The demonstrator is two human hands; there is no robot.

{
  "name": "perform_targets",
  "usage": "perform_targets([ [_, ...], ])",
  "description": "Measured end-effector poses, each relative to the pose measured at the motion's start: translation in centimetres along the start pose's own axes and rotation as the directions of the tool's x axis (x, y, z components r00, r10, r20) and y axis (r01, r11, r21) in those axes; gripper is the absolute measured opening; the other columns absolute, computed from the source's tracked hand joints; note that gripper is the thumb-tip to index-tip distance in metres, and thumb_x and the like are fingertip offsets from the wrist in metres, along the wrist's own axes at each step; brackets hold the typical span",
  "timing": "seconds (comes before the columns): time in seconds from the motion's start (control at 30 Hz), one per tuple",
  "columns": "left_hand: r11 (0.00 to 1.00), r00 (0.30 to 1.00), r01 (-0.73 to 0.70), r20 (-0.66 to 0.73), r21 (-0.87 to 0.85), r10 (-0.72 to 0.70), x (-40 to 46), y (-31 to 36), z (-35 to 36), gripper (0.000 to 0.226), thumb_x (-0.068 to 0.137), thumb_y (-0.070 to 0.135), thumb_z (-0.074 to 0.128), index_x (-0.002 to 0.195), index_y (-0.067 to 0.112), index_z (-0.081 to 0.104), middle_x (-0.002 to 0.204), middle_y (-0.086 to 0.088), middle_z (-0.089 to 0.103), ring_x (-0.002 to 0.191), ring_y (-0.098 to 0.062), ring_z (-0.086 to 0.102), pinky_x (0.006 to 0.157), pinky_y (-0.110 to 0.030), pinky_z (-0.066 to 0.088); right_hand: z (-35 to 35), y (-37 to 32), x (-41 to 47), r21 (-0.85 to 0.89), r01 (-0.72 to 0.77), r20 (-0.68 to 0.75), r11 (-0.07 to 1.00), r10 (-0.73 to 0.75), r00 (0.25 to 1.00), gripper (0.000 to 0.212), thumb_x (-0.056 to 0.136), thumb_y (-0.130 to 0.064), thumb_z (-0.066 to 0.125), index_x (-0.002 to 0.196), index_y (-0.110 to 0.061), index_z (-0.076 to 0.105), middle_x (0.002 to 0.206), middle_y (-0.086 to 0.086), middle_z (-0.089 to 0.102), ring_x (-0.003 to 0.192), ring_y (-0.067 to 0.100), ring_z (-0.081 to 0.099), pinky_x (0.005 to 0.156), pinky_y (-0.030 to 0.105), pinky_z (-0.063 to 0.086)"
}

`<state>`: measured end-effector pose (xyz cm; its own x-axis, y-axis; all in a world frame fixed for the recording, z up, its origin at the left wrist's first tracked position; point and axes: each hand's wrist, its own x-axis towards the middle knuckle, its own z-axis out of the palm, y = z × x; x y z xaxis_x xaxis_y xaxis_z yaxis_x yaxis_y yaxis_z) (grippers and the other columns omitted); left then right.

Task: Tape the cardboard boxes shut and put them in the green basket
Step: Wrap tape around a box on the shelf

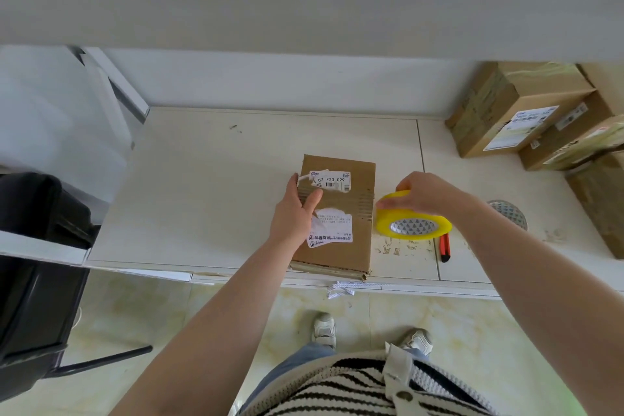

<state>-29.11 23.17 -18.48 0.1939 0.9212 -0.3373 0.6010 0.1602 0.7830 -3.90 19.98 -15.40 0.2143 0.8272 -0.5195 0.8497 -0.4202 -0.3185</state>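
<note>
Fingers of the left hand (293, 213) press flat on the cardboard box (341, 213) at the counter's (202, 196) front edge; the right hand (426, 194) grips a yellow tape roll (412, 219) beside it.

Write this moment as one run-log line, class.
left hand: rests on cardboard box | right hand: grips yellow tape roll beside box | green basket: not in view

A brown cardboard box (341, 213) is lying flat near the front edge of the pale surface (202, 186), its top bearing torn white shipping labels and a strip of stripped corrugation. Just to its right, a yellow roll of tape (412, 218) is sitting tilted above the surface. More taped cardboard boxes (526, 118) are standing stacked at the far right corner.
</note>
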Motion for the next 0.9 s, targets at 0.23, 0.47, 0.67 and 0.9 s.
perform_targets([
  [0.23, 0.855, 0.962, -0.148, -0.128, 0.497, 0.241, -0.9, 3.8, 2.3, 0.078, 0.1, 0.035, 0.05, 0.157, 0.018, 0.0, 0.163, -0.02, -0.006, 0.15, -0.034, -0.008, 0.12, -0.053, 0.0, 0.7, -0.2, 0.0, -0.072, -0.017, -0.041, 0.997, 0.014, 0.999, 0.083, 0.063, -0.083, 0.061, 0.117, -0.021, 0.063, 0.085, -0.009, 0.056, 0.082, 0.014, 0.056, 0.072, 0.031, 0.044],
  [0.47, 0.779, 1.0, -0.022, 0.005, 0.627, 0.024, -1.0, 4.9, 5.0, 0.135, 0.057, 0.1, 0.028, 0.147, 0.017, -0.03, 0.151, -0.022, -0.039, 0.141, -0.041, -0.033, 0.111, -0.066, -0.013, 0.8, 1.3, -1.2, 0.04, 0.032, -0.009, 0.999, -0.032, 0.999, 0.061, 0.086, -0.074, 0.041, 0.099, -0.021, 0.066, 0.085, -0.003, 0.066, 0.078, 0.014, 0.06, 0.072, 0.033, 0.047],
  [0.67, 0.756, 1.0, -0.004, 0.003, 0.655, 0.003, -0.5, 4.8, 4.5, 0.135, 0.057, 0.098, 0.04, 0.149, 0.026, -0.029, 0.153, -0.019, -0.037, 0.144, -0.043, -0.026, 0.112, -0.067, -0.003, 0.7, 4.1, -3.8, 0.357, 0.157, -0.02, 0.921, -0.161, 0.987, 0.051, 0.092, -0.053, 0.051, 0.088, -0.005, 0.065, 0.075, 0.009, 0.06, 0.074, 0.031, 0.058, 0.067, 0.038, 0.046],
  [0.9, 0.783, 0.999, 0.014, -0.04, 0.621, 0.013, -0.7, 5.2, 4.3, 0.131, 0.06, 0.088, 0.059, 0.153, 0.033, -0.016, 0.158, -0.013, -0.027, 0.147, -0.042, -0.008, 0.11, -0.062, 0.014, 0.3, 3.5, -3.3, -0.171, 0.082, -0.15, 0.982, -0.108, 0.983, 0.052, 0.08, -0.081, 0.042, 0.087, -0.032, 0.057, 0.07, -0.013, 0.052, 0.063, 0.001, 0.045, 0.051, 0.024, 0.029],
])
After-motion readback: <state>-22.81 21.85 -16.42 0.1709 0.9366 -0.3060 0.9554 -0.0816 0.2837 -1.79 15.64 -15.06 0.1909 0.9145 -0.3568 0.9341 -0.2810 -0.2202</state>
